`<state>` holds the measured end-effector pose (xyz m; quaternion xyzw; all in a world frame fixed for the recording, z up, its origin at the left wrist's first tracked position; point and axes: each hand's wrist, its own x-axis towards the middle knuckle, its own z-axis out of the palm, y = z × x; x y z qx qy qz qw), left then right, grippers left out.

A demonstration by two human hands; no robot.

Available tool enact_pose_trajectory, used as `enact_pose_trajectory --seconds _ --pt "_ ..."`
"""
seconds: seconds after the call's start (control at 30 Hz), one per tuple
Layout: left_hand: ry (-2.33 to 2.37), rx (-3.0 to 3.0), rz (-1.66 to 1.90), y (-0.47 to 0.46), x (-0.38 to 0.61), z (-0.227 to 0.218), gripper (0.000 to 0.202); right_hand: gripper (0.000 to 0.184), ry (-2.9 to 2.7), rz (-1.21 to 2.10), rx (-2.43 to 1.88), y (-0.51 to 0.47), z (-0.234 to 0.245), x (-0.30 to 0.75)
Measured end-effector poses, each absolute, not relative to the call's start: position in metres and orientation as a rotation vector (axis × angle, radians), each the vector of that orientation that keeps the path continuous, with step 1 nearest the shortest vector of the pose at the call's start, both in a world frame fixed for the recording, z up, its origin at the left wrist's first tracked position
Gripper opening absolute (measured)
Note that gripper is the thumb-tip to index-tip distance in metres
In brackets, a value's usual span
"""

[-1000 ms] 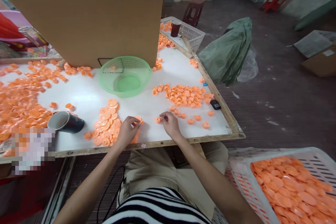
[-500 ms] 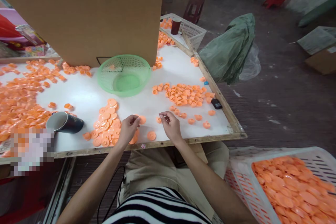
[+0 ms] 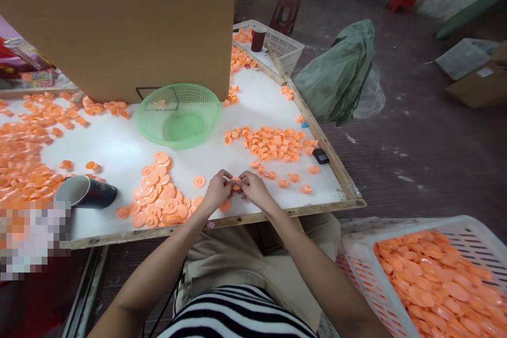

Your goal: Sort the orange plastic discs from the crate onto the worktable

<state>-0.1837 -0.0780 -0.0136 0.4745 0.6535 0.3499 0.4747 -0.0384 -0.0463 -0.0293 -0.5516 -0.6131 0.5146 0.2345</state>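
Observation:
My left hand [image 3: 219,190] and my right hand [image 3: 254,189] meet above the table's near edge, fingers pinched from both sides on a small orange plastic piece [image 3: 236,185]. The fingertips cover most of it, so its exact shape is hidden. Left of my hands lies a heap of flat orange discs [image 3: 158,193], with a single disc [image 3: 199,181] beside it. Another orange disc [image 3: 225,206] is partly visible below my left hand. Beyond my right hand is a pile of small orange cup-shaped pieces [image 3: 273,142], with several scattered nearer the edge.
A green mesh basket [image 3: 178,137] stands before a tall cardboard sheet [image 3: 158,26]. At the left, a dark mug [image 3: 99,194] lies on its side by a larger orange pile [image 3: 24,153]. A wooden rim [image 3: 328,207] borders the table. A white crate [image 3: 471,227] of orange pieces stands lower right.
My hands were apart and have come together, both now on one orange piece. The left hand has moved right, away from the disc heap. The view has shifted slightly.

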Motion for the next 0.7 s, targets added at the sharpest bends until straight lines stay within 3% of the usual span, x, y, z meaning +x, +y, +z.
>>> enact_pose_trajectory --seconds 0.17,0.37,0.7 --pt "1.407 0.944 0.765 -0.075 -0.190 -0.011 0.014 0.007 -1.480 1.779 -1.414 -0.045 -0.021 -0.036" --pt "1.299 0.900 0.701 -0.067 -0.197 -0.014 0.029 0.011 -1.457 1.918 -1.485 -0.039 -0.009 -0.035" --pt "1.481 0.891 0.470 -0.049 -0.189 -0.019 0.013 0.017 -1.615 1.947 -1.718 -0.021 -0.010 -0.045"
